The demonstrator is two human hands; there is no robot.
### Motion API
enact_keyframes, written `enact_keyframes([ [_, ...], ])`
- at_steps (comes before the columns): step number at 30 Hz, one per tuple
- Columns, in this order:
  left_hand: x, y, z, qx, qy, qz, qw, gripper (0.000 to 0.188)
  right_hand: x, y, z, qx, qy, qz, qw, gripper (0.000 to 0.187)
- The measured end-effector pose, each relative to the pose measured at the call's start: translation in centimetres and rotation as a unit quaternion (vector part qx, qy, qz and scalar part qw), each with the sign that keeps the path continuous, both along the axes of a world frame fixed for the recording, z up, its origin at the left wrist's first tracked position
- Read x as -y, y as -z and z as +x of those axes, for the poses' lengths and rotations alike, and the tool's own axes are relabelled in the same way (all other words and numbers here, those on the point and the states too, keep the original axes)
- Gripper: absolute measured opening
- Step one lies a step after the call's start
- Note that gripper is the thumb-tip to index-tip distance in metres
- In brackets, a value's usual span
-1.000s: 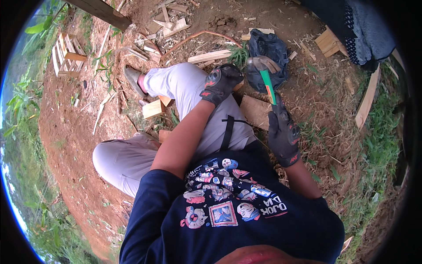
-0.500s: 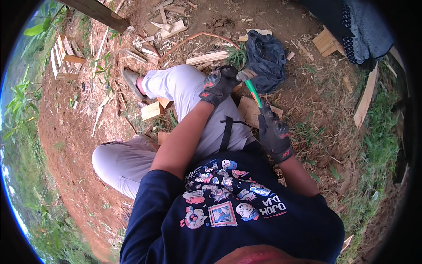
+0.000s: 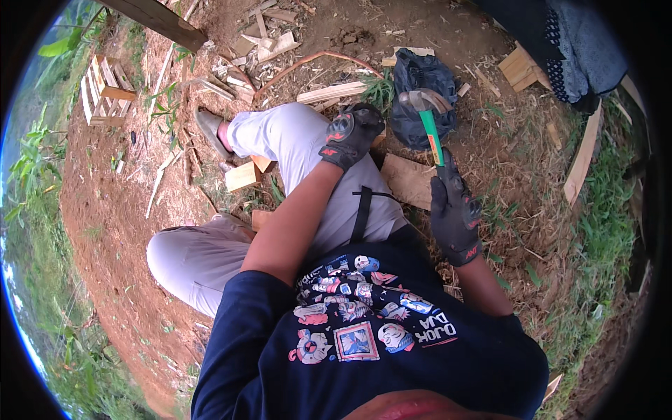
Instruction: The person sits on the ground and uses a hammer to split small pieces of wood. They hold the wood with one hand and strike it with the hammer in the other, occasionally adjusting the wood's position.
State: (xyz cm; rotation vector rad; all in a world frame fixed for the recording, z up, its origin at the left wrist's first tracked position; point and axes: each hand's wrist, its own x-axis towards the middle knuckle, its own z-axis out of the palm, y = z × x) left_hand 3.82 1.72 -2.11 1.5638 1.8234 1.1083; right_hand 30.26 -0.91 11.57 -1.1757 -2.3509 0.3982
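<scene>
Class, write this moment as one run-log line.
right gloved hand: grips green-handled claw hammer | hammer head: seen against black plastic bag | left gloved hand: by light-gray trouser leg, hold unclear

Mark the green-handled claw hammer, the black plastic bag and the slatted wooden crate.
Green-handled claw hammer (image 3: pixel 430 133): head view, on the handle.
Black plastic bag (image 3: pixel 425 73): head view, upper part.
Slatted wooden crate (image 3: pixel 117 93): head view, middle crosspiece.

Two gloves (image 3: pixel 352 136), one hammer (image 3: pixel 429 126), one bag (image 3: pixel 423 71), one crate (image 3: pixel 116 92), one post (image 3: pixel 155 20), one shirt (image 3: pixel 378 315) and one pair of trousers (image 3: pixel 290 129) are in view amid more than a dozen wood scraps (image 3: pixel 332 92), too jumbled for an exact count.
</scene>
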Motion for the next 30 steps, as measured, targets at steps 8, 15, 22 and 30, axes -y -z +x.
enact_keyframes([
  [8,-0.5,1.1,0.0,-0.074,0.014,0.01,0.997,0.019,0.6,1.9,-0.7,0.09,0.002,-0.108,0.99,0.048],
  [15,0.2,-1.5,-0.9,-0.04,0.038,-0.056,0.997,0.062,0.1,3.9,0.1,0.047,0.007,-0.116,0.992,0.051],
  [22,0.7,-1.0,-2.1,-0.01,0.084,-0.107,0.991,0.083,-0.2,2.8,-0.2,0.1,-0.005,-0.093,0.991,0.059],
  [30,1.2,-3.2,-1.2,-0.107,0.088,-0.129,0.982,0.085,-6.1,7.5,3.9,-0.062,0.183,-0.483,0.854,0.061],
])
